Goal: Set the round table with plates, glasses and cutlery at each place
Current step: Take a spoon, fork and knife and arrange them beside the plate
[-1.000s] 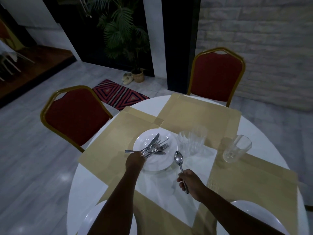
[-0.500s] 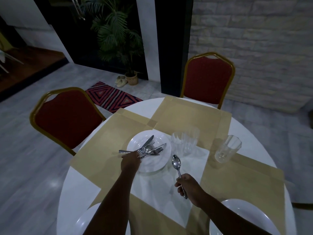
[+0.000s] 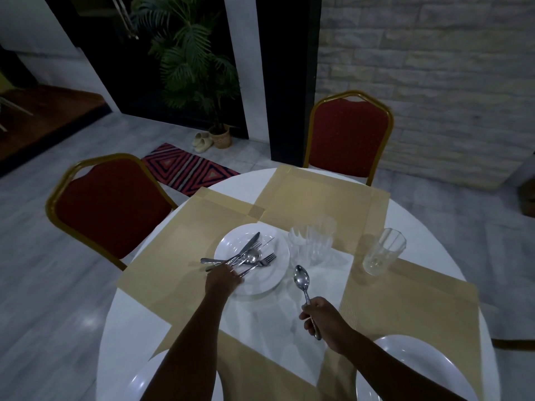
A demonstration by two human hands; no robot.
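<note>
**Sorting the cutlery out to the places**

The right hand [image 3: 325,321] has its fingers wrapped round a spoon [image 3: 302,280] held above the tabletop [image 3: 130,314]; the left hand [image 3: 223,282] grips the cutlery pile [image 3: 246,256] on the centre plate [image 3: 262,280] (which pieces, I cannot tell); better to lift one piece clear slowly, away from the clustered glasses [image 3: 312,241] just beside.

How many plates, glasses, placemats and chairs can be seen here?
Plates: 3, namely the middle plate, near-left plate and near-right plate.
Glasses: 3, namely the paired glasses and the lone glass.
Placemats: 4.
Chairs: 2.
Total: 12.
</note>
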